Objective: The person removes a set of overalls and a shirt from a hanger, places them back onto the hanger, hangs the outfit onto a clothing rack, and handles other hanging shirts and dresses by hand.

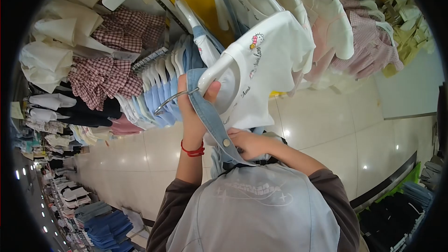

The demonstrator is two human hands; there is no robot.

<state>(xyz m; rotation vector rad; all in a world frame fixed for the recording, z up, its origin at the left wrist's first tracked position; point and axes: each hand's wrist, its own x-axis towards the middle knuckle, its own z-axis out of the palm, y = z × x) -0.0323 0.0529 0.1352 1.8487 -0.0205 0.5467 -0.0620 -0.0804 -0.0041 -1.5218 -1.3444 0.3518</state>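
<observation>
In front of my chest is a white hanger (217,72), its metal hook (171,99) pointing left. A white T-shirt (267,60) with a cartoon cat print and lettering on its front hangs from it. My left hand (186,107), with a red bracelet at the wrist, is closed around the hanger's neck. A light blue denim strip (207,116) with a round snap passes over that hand's grip. Lower down, my right hand (247,143) is closed on the denim garment beside the snap; its fingertips are partly hidden.
A rail of hanging shirts (161,72) is to the left, near checked dresses (109,81). Pink and white tops (322,23) hang along a yellow-backed display ahead. Pale floor tiles (322,121) lie below. Folded jeans (107,226) and dark clothes (392,224) lie low at the sides.
</observation>
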